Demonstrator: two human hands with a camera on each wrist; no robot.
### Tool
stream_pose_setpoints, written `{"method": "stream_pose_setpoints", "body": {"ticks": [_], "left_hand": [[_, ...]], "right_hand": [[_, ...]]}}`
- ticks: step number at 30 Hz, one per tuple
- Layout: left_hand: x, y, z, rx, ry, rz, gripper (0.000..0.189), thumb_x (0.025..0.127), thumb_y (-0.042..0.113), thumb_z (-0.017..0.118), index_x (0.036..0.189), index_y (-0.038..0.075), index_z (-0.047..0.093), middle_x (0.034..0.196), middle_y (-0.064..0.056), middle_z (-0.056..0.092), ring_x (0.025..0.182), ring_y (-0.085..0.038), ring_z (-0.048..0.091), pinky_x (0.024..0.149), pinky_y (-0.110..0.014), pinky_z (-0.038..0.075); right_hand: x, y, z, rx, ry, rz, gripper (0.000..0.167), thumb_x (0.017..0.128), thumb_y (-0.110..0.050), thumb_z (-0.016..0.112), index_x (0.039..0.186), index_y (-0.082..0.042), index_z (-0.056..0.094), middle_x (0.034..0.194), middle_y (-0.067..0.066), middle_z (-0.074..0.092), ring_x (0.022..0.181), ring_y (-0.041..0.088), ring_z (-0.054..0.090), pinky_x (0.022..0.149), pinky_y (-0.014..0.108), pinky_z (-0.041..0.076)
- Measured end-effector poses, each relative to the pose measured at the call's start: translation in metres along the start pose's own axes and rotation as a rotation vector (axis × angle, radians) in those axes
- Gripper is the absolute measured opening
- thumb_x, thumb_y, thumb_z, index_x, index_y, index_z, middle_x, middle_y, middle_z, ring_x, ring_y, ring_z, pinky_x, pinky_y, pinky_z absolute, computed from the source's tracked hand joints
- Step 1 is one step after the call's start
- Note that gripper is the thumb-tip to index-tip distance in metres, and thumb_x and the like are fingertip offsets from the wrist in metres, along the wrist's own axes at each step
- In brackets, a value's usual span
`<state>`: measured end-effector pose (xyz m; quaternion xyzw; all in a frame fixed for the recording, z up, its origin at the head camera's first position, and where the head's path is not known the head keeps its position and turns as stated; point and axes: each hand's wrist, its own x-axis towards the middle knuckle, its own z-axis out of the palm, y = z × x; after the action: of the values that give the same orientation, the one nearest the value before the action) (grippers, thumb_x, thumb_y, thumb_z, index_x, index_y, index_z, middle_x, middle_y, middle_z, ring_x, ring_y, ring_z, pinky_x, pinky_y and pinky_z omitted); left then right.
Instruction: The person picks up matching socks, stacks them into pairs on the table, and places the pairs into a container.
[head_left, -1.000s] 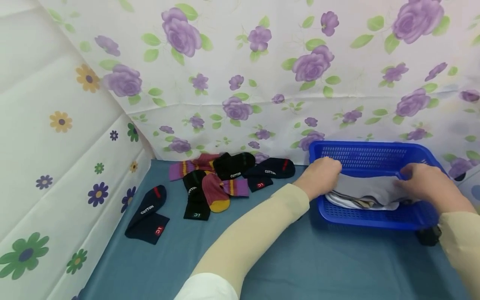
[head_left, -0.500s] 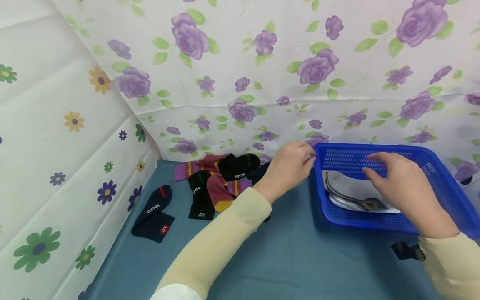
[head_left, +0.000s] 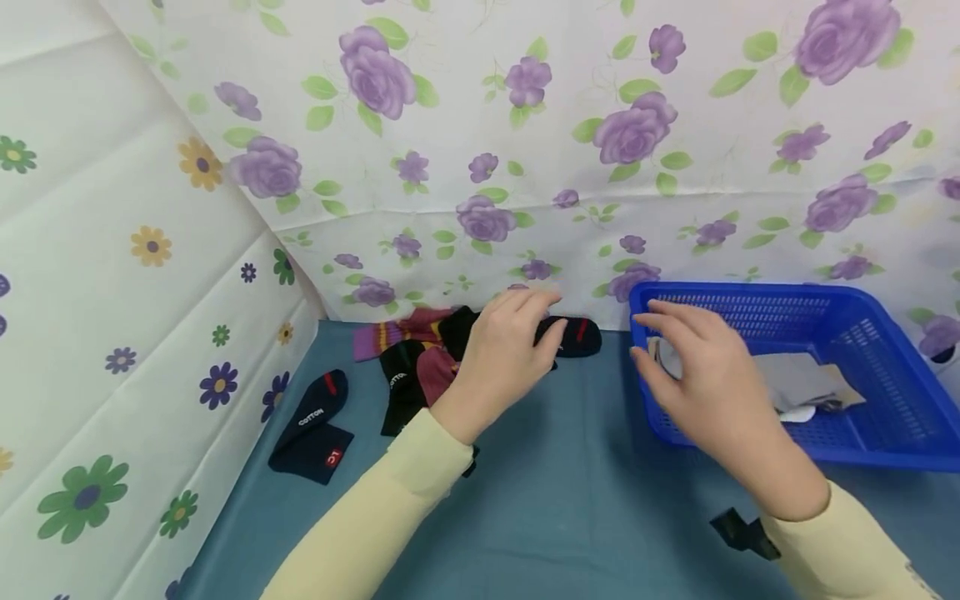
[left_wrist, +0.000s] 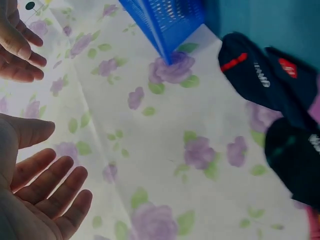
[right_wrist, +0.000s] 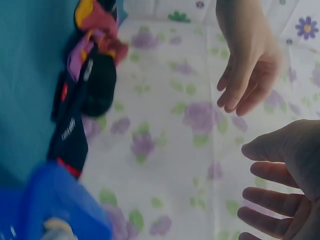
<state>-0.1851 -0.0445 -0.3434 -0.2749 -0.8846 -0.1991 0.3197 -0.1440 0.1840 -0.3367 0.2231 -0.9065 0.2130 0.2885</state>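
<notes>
My left hand (head_left: 502, 358) hovers over the sock pile with fingers extended and holds nothing. In the left wrist view its fingers are spread. My right hand (head_left: 705, 383) is above the left part of the blue basket (head_left: 892, 358), also holding nothing, thumb apart from the fingers. Folded grey socks (head_left: 795, 375) lie in the basket, partly hidden behind that hand. Behind the left hand are a navy sock (head_left: 581, 336), a black sock (head_left: 399, 379) and maroon, purple and yellow striped socks (head_left: 437, 372), partly covered.
Apart from the pile, a folded navy sock (head_left: 311, 425) lies at the left on the blue-green table cover (head_left: 570, 500). Flowered sheets (head_left: 420, 158) hang behind and at the left. A black strap piece (head_left: 742, 532) shows by the right sleeve.
Both hands have let go of the grey socks, which now lie in the basket. The left hand has moved left to the sock pile; the right hand has moved left over the basket.
</notes>
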Motion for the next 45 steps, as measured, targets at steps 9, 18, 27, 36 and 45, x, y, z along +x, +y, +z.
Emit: {"method": "stream_pose_setpoints", "body": {"ticks": [9, 18, 27, 36, 45], "left_hand": [[-0.072, -0.013, 0.014, 0.001, -0.124, -0.198, 0.033, 0.087, 0.032, 0.065, 0.116, 0.017, 0.063, 0.111, 0.001, 0.066, 0.102, -0.013, 0.06, 0.088, -0.031, 0.051], [-0.136, -0.011, 0.044, 0.004, -0.332, -0.319, 0.035, 0.086, 0.032, 0.067, 0.116, 0.014, 0.063, 0.112, -0.001, 0.064, 0.102, -0.016, 0.062, 0.086, -0.034, 0.053], [-0.154, -0.012, 0.053, 0.036, -0.494, -0.369, 0.036, 0.086, 0.036, 0.066, 0.116, 0.016, 0.063, 0.113, -0.001, 0.065, 0.102, -0.016, 0.062, 0.086, -0.035, 0.052], [-0.135, -0.06, 0.049, 0.21, -0.429, -0.417, 0.071, 0.073, 0.02, 0.079, 0.136, 0.018, 0.045, 0.14, -0.01, 0.045, 0.132, -0.031, 0.037, 0.103, -0.052, 0.037], [-0.125, -0.103, 0.049, 0.36, -0.611, -0.461, 0.075, 0.071, 0.014, 0.079, 0.137, 0.022, 0.045, 0.148, -0.009, 0.037, 0.142, -0.036, 0.021, 0.109, -0.06, 0.024]], "right_hand": [[-0.031, -0.022, 0.049, 0.057, -0.099, 0.016, 0.038, 0.079, -0.024, 0.073, 0.115, -0.014, 0.065, 0.126, 0.009, 0.059, 0.114, 0.027, 0.056, 0.093, 0.05, 0.045], [-0.073, -0.026, 0.098, 0.065, -0.252, 0.137, 0.04, 0.077, -0.028, 0.076, 0.114, -0.016, 0.065, 0.125, 0.009, 0.06, 0.115, 0.028, 0.056, 0.089, 0.052, 0.047], [-0.093, -0.015, 0.118, 0.029, -0.37, 0.239, 0.038, 0.078, -0.031, 0.075, 0.112, -0.016, 0.066, 0.124, 0.01, 0.06, 0.114, 0.03, 0.056, 0.089, 0.051, 0.047], [-0.094, -0.011, 0.121, 0.075, -0.366, 0.259, 0.041, 0.08, -0.028, 0.074, 0.117, -0.014, 0.062, 0.128, 0.01, 0.056, 0.119, 0.029, 0.051, 0.096, 0.05, 0.043], [-0.099, -0.013, 0.128, 0.094, -0.385, 0.204, 0.052, 0.08, -0.029, 0.073, 0.127, -0.015, 0.056, 0.134, 0.009, 0.053, 0.125, 0.026, 0.048, 0.098, 0.05, 0.042]]}}
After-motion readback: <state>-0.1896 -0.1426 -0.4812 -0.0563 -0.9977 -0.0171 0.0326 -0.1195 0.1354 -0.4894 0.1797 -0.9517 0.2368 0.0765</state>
